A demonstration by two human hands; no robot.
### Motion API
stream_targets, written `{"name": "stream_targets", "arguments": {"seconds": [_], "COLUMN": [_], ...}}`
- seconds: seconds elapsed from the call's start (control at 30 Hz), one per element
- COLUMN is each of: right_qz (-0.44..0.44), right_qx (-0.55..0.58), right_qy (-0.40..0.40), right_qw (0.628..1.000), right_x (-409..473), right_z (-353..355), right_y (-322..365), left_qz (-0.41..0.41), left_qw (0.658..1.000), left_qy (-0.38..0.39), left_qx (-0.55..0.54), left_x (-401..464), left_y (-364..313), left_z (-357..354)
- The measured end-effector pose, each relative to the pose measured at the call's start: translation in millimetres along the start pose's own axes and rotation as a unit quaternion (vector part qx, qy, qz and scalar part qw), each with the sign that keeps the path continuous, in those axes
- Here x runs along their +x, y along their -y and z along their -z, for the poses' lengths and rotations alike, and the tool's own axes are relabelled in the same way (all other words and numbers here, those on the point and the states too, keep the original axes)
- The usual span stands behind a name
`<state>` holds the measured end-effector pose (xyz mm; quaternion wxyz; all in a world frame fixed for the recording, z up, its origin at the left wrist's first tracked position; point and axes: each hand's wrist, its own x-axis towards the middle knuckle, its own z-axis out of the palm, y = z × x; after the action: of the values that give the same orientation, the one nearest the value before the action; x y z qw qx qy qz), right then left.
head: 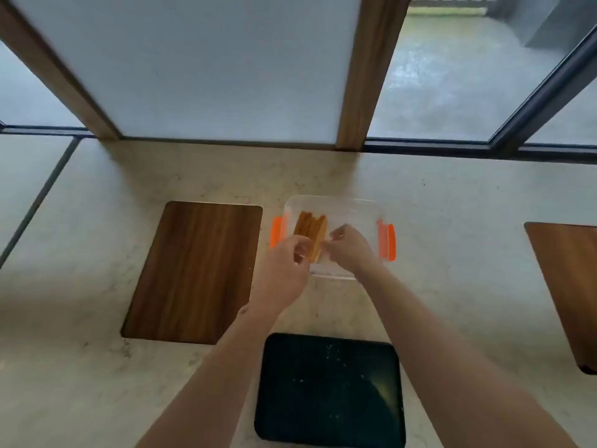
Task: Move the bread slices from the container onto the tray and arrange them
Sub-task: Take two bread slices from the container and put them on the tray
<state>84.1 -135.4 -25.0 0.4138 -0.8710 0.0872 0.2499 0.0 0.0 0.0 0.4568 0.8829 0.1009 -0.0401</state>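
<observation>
A clear plastic container [355, 208] with orange side clips stands on the counter beyond the tray. Inside it, a few browned bread slices [309, 228] stand on edge, leaning together at the left side. My left hand [284, 270] reaches over the container's near left corner, its fingers curled at the near end of the slices. From the right, my right hand [350, 250] pinches the same end of the slices. Nearest me lies the dark rectangular tray [329, 392], which carries only crumbs.
A wooden cutting board [193, 273] lies left of the container. Another wooden board [568, 286] sits at the right edge of view. The pale stone counter [80, 367] runs back to a window wall with wooden posts.
</observation>
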Motion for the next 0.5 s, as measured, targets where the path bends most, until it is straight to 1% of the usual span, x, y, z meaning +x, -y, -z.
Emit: {"name": "stream_targets", "arguments": {"seconds": [0.07,0.13,0.2,0.3,0.5], "right_qz": [-0.021,-0.011,0.003,0.013,0.005], "right_qx": [-0.027,-0.026,-0.018,-0.023,-0.073], "right_qy": [0.028,0.063,0.082,0.104,0.141], "right_qw": [0.999,0.998,0.996,0.994,0.987], "right_x": [9.0,18.1,26.3,39.0,47.5], "right_z": [-0.5,-4.6,-7.7,-8.9,1.1], "right_y": [2.7,3.1,4.1,-1.9,-14.1], "left_qz": [0.025,0.055,0.068,0.069,0.053], "left_qw": [1.000,0.998,0.996,0.990,0.978], "left_qy": [0.003,0.017,0.028,0.029,0.031], "left_qx": [0.006,0.024,0.053,0.116,0.197], "left_x": [15.1,27.7,40.5,54.4,73.4], "left_y": [-4.2,-5.7,-4.8,-7.7,-2.5], "left_z": [-5.8,-11.7,-18.8,-26.3,-37.9]}}
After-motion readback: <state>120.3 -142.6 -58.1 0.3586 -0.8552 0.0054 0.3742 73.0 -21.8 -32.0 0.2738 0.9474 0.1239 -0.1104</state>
